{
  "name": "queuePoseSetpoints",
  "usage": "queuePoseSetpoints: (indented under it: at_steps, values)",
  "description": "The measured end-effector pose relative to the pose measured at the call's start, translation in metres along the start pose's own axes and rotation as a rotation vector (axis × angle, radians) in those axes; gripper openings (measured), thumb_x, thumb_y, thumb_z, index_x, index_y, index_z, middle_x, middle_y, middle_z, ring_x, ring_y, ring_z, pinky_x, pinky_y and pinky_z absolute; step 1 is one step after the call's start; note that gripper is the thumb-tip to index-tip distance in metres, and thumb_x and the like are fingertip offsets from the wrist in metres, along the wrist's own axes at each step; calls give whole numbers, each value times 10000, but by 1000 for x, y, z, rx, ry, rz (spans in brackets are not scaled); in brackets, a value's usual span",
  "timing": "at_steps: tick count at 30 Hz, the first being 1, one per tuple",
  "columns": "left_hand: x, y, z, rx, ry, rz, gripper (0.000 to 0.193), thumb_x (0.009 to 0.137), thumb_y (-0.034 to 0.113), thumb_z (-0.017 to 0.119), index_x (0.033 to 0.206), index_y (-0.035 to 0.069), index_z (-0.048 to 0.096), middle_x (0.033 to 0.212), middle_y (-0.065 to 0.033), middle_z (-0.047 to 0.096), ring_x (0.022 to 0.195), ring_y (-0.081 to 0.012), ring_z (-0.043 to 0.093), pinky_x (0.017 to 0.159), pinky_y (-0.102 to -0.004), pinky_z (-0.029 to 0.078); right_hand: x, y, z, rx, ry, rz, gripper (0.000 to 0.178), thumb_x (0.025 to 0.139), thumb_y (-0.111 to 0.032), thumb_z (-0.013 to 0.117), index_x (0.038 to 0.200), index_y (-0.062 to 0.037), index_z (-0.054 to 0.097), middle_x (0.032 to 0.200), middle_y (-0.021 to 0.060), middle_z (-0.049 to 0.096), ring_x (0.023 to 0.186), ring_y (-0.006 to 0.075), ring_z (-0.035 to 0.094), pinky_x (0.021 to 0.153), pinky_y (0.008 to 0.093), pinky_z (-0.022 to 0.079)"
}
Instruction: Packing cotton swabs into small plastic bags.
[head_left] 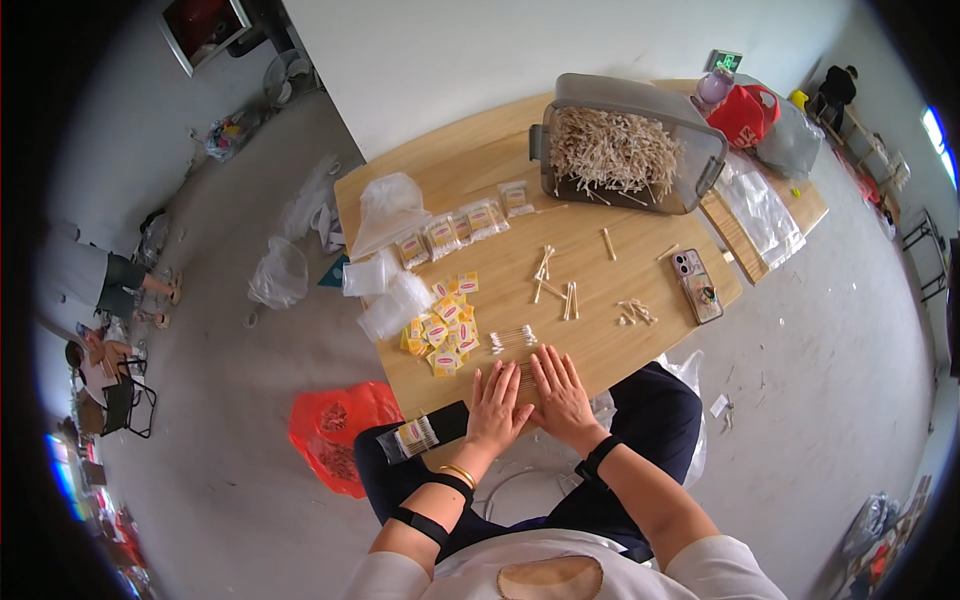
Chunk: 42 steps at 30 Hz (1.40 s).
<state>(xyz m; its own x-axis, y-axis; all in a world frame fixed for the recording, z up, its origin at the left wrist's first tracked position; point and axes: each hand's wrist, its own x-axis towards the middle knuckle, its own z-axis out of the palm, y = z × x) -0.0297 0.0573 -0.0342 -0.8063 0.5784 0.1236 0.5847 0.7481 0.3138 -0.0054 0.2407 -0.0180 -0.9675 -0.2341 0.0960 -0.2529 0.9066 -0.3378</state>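
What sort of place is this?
Probably a hand-packing workshop: a translucent grey plastic bin heaped with cotton swabs, a row of filled swab packets on the wooden table, and a pile of yellow-and-white printed cards.

"What do the left hand [492,405] and right hand [566,402] hide?"
"Part of some thin sticks [528,378]; how many, I can't tell."
"The white sleeves [722,572]?"
"Cut off by the lower edge."
"Print on the yellow cards [446,332]?"
"Too small to read."

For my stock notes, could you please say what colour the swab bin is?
The bin is translucent grey; head view.
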Motion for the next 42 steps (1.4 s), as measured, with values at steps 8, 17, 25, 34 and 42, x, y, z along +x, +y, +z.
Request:
queuePoseSetpoints:
  at_steps: [8, 17, 25, 34, 42]
  values:
    - [-4, -14, -10, 35, -1, -187, 909, 1008, 634, 331, 1594, -34, 141, 1665, -197, 174, 1558, -335, 134, 1248, -575, 57, 2, 0, -3, 72, 66, 38, 973, 854, -506, 655, 1558, 35, 257, 1632, 229, 254, 1546, 340, 190, 1267, 469, 140]
    - [4, 1, 6, 38, -13, -233, 985, 995, 689, 239, 1564, -108, 130, 1654, -268, 125, 1561, -374, 53, 1249, -575, -6, 8, -11, 19, -39, 60, -6, 913, 882, -499, 586, 1554, 32, 269, 1633, 232, 254, 1543, 356, 196, 1266, 485, 136]
    - [2, 2, -4, 92, -47, -204, 921, 1014, 648, 267, 1577, -71, 157, 1662, -235, 149, 1562, -346, 97, 1247, -579, 15, 6, -10, 20, -3, 72, 1, 889, 895, -511, 562, 1553, 20, 288, 1635, 231, 253, 1547, 353, 184, 1266, 493, 122]
    - [-4, 3, 0, -94, -18, -99, 791, 1036, 552, 353, 1594, 9, 218, 1651, -171, 240, 1541, -330, 200, 1238, -580, 93, 8, -14, 14, 6, 53, 34, 896, 884, -526, 613, 1568, -36, 303, 1652, 199, 235, 1554, 334, 168, 1265, 500, 104]
    - [-37, -21, -37, -208, 135, -306, 735, 1045, 497, 405, 1564, -7, 275, 1600, -198, 305, 1499, -384, 260, 1220, -590, 151, 9, -22, 16, -62, 29, 33, 955, 882, -615, 586, 1572, -26, 286, 1656, 191, 222, 1556, 314, 158, 1271, 482, 95]
